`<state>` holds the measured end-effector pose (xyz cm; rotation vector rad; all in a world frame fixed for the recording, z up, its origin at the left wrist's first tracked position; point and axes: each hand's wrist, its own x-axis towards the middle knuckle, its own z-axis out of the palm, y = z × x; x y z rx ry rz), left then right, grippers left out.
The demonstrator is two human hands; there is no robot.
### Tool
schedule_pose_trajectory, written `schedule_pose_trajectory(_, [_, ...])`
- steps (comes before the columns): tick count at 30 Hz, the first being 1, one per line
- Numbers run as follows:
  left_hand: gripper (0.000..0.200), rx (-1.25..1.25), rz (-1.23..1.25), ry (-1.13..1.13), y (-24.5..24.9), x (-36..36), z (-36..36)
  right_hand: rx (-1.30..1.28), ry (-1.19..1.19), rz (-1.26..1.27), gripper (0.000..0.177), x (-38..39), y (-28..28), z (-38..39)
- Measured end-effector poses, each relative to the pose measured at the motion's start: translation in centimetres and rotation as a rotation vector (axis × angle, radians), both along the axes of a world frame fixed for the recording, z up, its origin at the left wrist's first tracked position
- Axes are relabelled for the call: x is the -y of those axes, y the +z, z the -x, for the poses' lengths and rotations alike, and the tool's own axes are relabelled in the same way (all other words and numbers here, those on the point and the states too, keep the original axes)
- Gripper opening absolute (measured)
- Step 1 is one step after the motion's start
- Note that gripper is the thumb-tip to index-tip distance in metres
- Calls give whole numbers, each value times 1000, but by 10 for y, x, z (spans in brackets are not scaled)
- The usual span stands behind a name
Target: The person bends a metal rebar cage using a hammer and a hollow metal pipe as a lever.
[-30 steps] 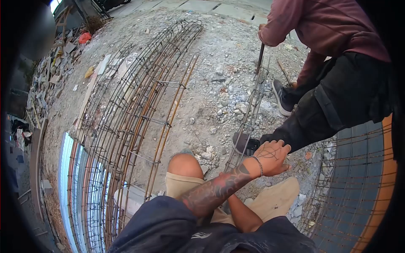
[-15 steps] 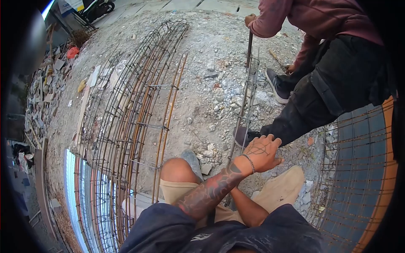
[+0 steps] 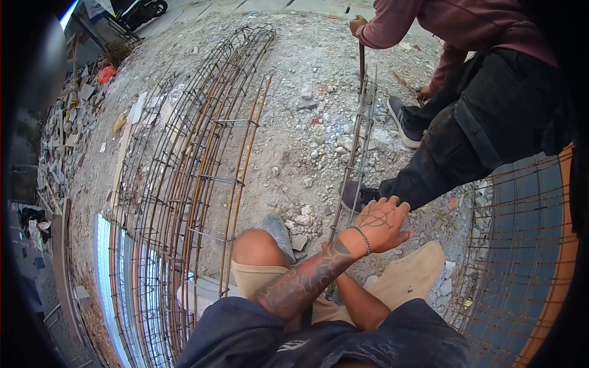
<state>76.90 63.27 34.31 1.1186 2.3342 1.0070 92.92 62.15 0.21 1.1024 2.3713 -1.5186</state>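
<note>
My left hand, with a chain bracelet at the wrist, reaches across me, palm down. Its fingers are slightly bent and its thumb stands apart; I see nothing in it. Just left of it runs a narrow rebar cage of long bars with small ties, lying on the rubble. My right forearm passes beneath my tattooed left forearm, which hides nearly all of the right hand beside the cage's near end. Only what seems a fingertip shows above the left forearm, so its grip is hidden.
A co-worker's shoe is beside the narrow cage; their hand holds an upright metal bar. Several tied rebar cages lie left. Rusty mesh stands right. Metal sheets and debris lie far left.
The co-worker's hand on the bar has shifted slightly left and up. A bit of my right hand now shows above my left forearm. My left hand is almost still.
</note>
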Motion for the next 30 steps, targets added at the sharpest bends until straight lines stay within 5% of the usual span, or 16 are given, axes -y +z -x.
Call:
schedule_pose_trajectory(7, [40, -22, 23, 21, 6, -6, 2, 103, 301, -74, 49, -23, 33, 22])
schedule_pose_trajectory(28, [46, -50, -6, -37, 15, -16, -6, -87, 372, -286, 48, -25, -56, 2])
schedule_pose_trajectory(30, [46, -46, 6, -42, 15, -15, -6, -73, 293, -163, 46, -22, -44, 5])
